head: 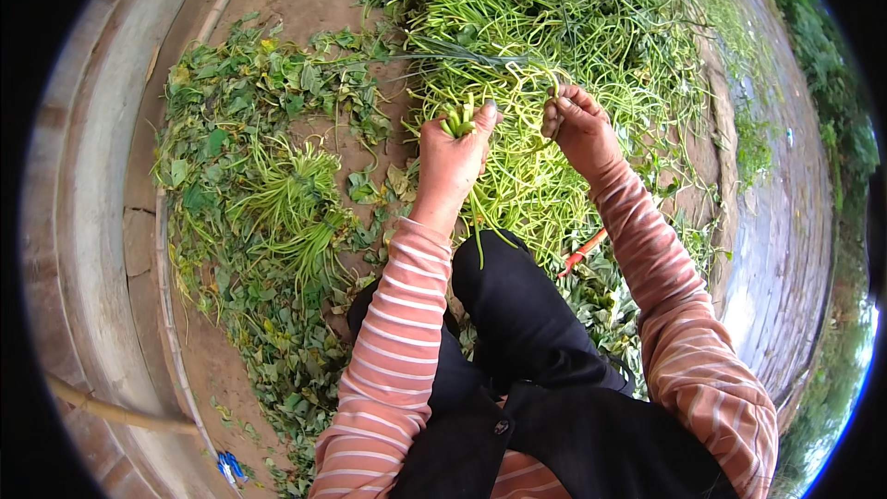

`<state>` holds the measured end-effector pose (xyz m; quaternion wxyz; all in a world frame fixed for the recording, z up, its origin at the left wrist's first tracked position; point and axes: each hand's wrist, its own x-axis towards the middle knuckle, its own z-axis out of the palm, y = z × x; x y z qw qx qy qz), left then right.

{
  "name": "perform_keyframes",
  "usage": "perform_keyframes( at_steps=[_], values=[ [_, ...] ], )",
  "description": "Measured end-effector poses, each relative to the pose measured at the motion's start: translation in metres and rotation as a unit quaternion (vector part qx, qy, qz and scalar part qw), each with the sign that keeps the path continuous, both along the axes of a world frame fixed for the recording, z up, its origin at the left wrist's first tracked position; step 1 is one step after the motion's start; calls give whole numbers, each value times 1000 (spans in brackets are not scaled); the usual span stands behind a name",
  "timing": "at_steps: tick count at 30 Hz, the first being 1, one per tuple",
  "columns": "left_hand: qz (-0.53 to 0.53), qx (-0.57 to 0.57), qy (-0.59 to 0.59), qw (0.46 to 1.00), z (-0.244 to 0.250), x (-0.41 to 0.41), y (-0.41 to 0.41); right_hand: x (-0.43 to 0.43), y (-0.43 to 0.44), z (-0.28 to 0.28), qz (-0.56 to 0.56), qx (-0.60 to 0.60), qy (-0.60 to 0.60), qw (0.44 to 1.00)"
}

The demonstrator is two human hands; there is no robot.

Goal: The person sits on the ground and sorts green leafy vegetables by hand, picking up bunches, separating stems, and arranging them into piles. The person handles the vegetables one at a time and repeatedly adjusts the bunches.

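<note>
My left hand (454,152) is closed around a small bunch of thick green stems (459,121), their cut ends showing above the thumb. A few thin stems hang below that fist toward my knee. To its right, my right hand (581,126) pinches a single green stem (556,80) between thumb and fingers. Beneath and beyond both hands spreads a large heap of long leafless green stems (554,187). Long narrow dark-green strips (464,50) lie across the heap, just past my hands.
Gathered stem bundles (305,177) rest at left on a wide litter of plucked leaves (229,104). Beside my knee lies a red handle (582,251), partly covered. A bamboo pole (166,270) and a concrete ledge (97,222) run along the left. Blue wrappers (231,466) lie lower left.
</note>
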<state>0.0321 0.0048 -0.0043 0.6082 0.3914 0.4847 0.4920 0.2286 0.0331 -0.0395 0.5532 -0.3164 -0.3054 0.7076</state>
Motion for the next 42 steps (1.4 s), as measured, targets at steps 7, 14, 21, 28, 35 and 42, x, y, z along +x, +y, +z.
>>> perform_keyframes(
  at_steps=[7,14,21,28,35,42],
  values=[
    [-53,46,-42,997,10,3,-6,-27,-30,29,66,54,-76,993],
    [-72,64,-76,992,15,-1,-11,-35,-37,30,88,38,-110,989],
    [-34,92,-127,987,16,3,-13,-45,-52,20,86,32,-113,989],
    [-22,31,-216,976,21,-11,-15,-60,-74,7,55,30,-149,987],
    [17,47,-178,983,24,-13,-19,-49,-86,-22,63,34,-203,976],
    [72,50,-129,988,25,-7,-15,-3,-74,-108,89,-35,-353,931]
  ],
)
